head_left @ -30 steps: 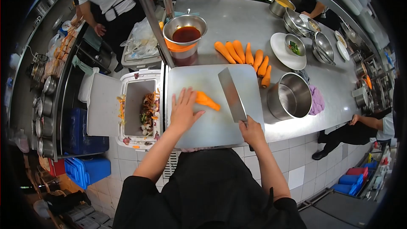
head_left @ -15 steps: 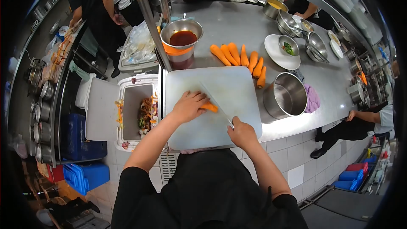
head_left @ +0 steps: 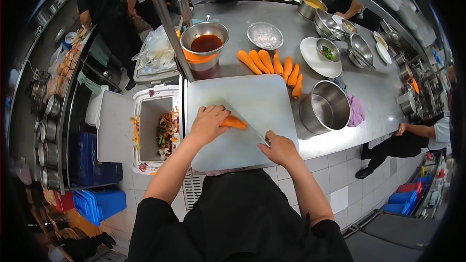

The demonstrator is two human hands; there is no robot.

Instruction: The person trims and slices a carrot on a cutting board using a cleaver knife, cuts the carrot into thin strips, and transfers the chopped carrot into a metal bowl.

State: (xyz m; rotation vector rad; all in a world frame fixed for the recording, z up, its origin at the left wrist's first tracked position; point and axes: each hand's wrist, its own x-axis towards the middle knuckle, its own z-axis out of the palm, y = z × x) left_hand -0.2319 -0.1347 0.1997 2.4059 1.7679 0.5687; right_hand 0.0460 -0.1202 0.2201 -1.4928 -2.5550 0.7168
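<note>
On the white cutting board (head_left: 228, 155), my left hand (head_left: 208, 124) is closed over one end of a carrot (head_left: 234, 122). The carrot's other end sticks out to the right, beside the knife. My right hand (head_left: 280, 149) grips a knife (head_left: 253, 131) by its handle. The blade slants up and left across the board, close to the carrot's exposed end; whether it touches cannot be made out. Several peeled carrots (head_left: 265, 62) lie in a row on the steel counter beyond the board.
A deep steel pot (head_left: 313, 111) and a purple cloth (head_left: 357, 110) stand right of the board. A bowl of dark red liquid (head_left: 206, 43) rests on a container behind it. Left is a scrap bin (head_left: 139, 150). A bowl of white contents (head_left: 265, 36) sits beyond the carrots.
A co-worker's hand has set the bowl of white contents on the counter and drawn back. My left hand has shifted slightly left, and more of the carrot shows.
</note>
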